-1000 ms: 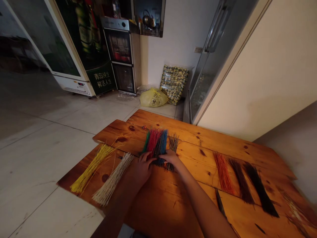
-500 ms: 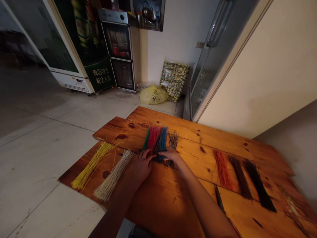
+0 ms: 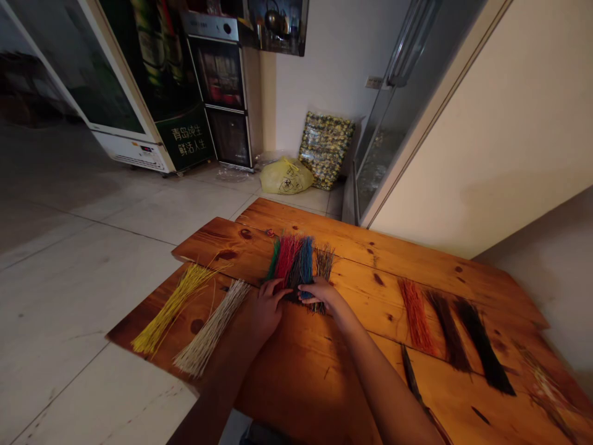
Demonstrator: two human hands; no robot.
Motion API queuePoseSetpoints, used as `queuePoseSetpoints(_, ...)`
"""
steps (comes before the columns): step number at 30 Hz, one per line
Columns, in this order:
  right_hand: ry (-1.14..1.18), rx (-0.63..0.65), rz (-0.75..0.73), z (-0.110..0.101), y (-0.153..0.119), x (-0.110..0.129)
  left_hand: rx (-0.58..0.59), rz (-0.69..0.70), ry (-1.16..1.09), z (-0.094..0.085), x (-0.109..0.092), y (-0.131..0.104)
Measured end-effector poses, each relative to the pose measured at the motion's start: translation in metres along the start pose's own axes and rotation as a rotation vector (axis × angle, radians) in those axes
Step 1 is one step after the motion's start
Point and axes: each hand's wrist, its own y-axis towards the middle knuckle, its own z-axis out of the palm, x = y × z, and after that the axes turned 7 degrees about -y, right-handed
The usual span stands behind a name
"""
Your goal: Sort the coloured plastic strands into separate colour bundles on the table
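A row of bundles of thin, stiff strands lies in the middle of the wooden table: green (image 3: 273,259), red (image 3: 286,253), dark grey (image 3: 294,272), blue (image 3: 306,259) and mixed brown (image 3: 323,262). My left hand (image 3: 270,304) is closed over the lower end of the red bundle, its thumb reaching across toward the dark grey one. My right hand (image 3: 324,293) curls its fingers round the lower part of the blue bundle, covering some of the brown one. Left of my hands are a yellow bundle (image 3: 171,309) and a cream bundle (image 3: 212,329).
On the table's (image 3: 296,371) right side lie an orange bundle (image 3: 417,318), a dark brown bundle (image 3: 449,334) and a black bundle (image 3: 486,349). A dark, pointed tool (image 3: 410,374) lies beside my right forearm. Beyond the table, a yellow bag (image 3: 286,176) rests on the floor.
My right hand has shifted slightly on the blue bundle, and its fingers look a little more spread. My left hand stays in place; the bundles lie as before.
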Motion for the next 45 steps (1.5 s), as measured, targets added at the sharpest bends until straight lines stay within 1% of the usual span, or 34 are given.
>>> queuePoseSetpoints(5,0.04,-0.031,-0.015,0.001,-0.005,0.001,-0.013,0.007,-0.03,0.001,0.001,0.0)
queuePoseSetpoints(11,-0.024,-0.063,0.03,0.001,-0.001,0.0,-0.05,0.001,-0.045,0.006,0.002,0.0)
queuePoseSetpoints(17,-0.112,-0.073,0.094,0.004,0.014,-0.01,-0.048,-0.026,0.034,0.002,-0.009,-0.001)
queuePoseSetpoints(20,-0.141,-0.086,0.099,0.004,0.02,-0.014,-0.063,-0.008,0.069,0.0,-0.017,-0.001)
queuePoseSetpoints(26,-0.143,-0.065,0.116,0.006,0.021,-0.013,-0.119,0.023,0.09,-0.001,-0.028,0.004)
queuePoseSetpoints(30,-0.133,-0.068,0.13,0.004,0.016,-0.01,-0.064,0.115,0.114,-0.002,-0.03,0.008)
queuePoseSetpoints(34,-0.134,-0.089,0.148,0.001,0.012,-0.007,-0.036,0.12,0.127,-0.004,-0.029,0.012)
queuePoseSetpoints(40,-0.135,-0.101,0.138,-0.001,0.009,-0.005,0.114,0.281,0.111,-0.007,-0.029,0.026)
queuePoseSetpoints(45,-0.139,-0.133,0.12,-0.005,0.008,-0.006,0.179,0.356,0.195,-0.004,-0.021,0.035)
